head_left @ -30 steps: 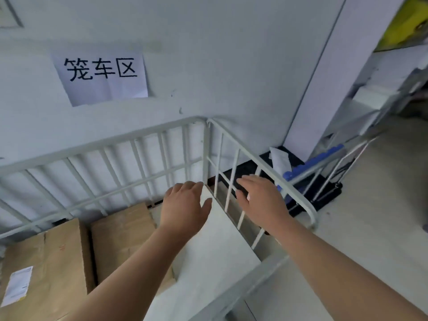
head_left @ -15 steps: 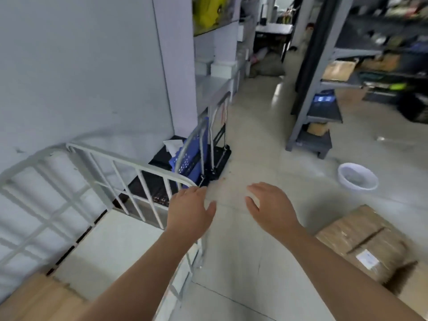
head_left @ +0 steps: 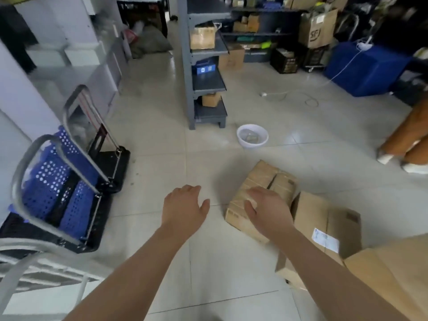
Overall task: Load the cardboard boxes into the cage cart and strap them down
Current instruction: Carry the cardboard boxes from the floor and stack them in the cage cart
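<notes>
Three cardboard boxes lie on the tiled floor at the right. A taped box (head_left: 261, 179) is nearest the middle, a labelled box (head_left: 324, 225) sits behind it to the right, and a large box (head_left: 393, 269) fills the lower right corner. My right hand (head_left: 266, 209) hovers over the taped box with relaxed fingers, holding nothing. My left hand (head_left: 183, 205) hangs open over bare floor, left of that box. Only a white rail of the cage cart (head_left: 27, 272) shows at the lower left edge.
Two folding hand trolleys with blue decks (head_left: 58, 181) stand at the left. A white basin (head_left: 252, 136) sits on the floor ahead, with a grey shelf unit (head_left: 206, 66) behind it. Another person's legs (head_left: 407, 144) are at the right edge. A white cable (head_left: 289, 96) trails across the floor.
My view has swung right, from inside the cage cart to the floor boxes. Both empty hands moved along; the right one is now above the taped box.
</notes>
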`<state>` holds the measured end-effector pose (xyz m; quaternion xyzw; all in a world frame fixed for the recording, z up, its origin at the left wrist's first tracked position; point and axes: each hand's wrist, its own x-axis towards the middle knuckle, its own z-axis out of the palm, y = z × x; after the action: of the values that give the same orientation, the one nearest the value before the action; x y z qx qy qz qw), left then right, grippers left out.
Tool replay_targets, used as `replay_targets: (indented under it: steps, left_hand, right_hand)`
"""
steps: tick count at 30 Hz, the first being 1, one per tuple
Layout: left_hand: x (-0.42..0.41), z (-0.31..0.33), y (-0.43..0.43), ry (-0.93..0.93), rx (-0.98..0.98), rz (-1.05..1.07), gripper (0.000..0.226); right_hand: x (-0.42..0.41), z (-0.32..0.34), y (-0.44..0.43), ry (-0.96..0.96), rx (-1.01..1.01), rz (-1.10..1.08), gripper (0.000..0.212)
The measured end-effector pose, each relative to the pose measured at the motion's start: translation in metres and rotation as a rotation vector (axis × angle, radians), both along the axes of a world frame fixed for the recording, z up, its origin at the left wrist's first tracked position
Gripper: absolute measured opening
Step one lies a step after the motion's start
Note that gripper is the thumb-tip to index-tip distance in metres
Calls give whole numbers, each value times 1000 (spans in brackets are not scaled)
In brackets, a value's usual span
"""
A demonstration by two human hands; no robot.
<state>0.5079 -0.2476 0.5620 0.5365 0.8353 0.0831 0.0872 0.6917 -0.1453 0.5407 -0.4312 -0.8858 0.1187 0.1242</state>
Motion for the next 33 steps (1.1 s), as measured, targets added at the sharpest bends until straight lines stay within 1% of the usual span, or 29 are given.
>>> replay_targets:
  steps: [2, 4, 8, 12, 16, 19, 21, 25, 29, 33]
  left_hand:
    - [13, -11, 33, 2, -26, -45, 46]
    - [24, -23, 65, 7, -57, -91, 47]
    - [38, -53, 128, -12, -117, -169, 46]
    - [40, -95, 190, -39, -189, -229, 44]
    - [34, -142, 254, -94, -240, -259, 38]
    - [28, -181, 297, -126, -286, -270, 35]
    - [25, -209, 321, -143, -310, -279, 36]
    - [24, -276, 358, -199, -340, -272, 47]
    - [26, -359, 383, -229, -387, -270, 56]
    - [29, -446, 400, -219, -414, -306, 63]
  right_hand:
    - [23, -11, 22, 34, -10, -70, 41]
    - [42, -22, 42, 50, -1, -130, 44]
    - [68, -54, 84, 48, -41, -252, 25]
    - [79, -97, 128, 18, -123, -366, 25]
    - [83, -144, 174, -32, -191, -442, 16]
    - [83, -181, 205, -45, -239, -501, 22]
    - [83, -208, 223, -48, -267, -537, 25]
    - [83, -271, 251, -48, -343, -598, 31]
    - [83, -346, 274, -88, -451, -665, 42]
    - [81, -421, 289, -117, -531, -667, 49]
